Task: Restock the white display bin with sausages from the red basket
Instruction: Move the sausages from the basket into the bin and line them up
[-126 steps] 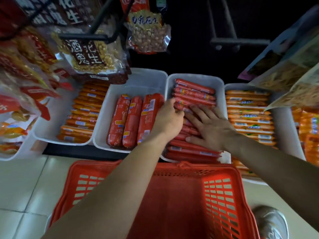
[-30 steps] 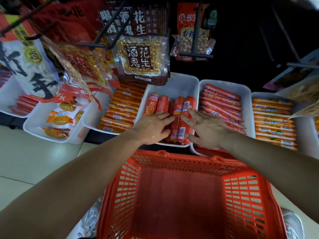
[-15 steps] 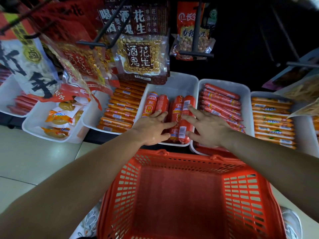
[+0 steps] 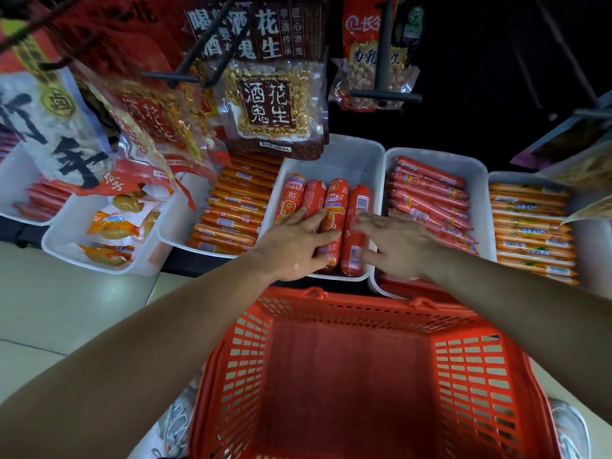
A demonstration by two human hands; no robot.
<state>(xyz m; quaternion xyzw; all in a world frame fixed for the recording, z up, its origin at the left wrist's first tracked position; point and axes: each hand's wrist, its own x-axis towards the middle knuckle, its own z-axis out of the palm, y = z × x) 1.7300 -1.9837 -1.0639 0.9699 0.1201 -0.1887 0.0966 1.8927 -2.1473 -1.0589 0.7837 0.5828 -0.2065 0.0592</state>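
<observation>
Red basket [image 4: 245,359] sits just in front of the bins w/ nothing visible inside, so the restock looks near done. The white display bin [image 4: 344,157] past its far rim holds four fat sausages [image 4: 332,207] side by side, back part bare. Both hands lie flat & spread on them, left hand [image 4: 291,246] across the left ones, right hand [image 4: 397,246] at the right-most, prob. squeezing the row straight. The peanut bag [image 4: 268,104] hanging above reads 酒鬼花生, and the left-most wrapper 双汇.
</observation>
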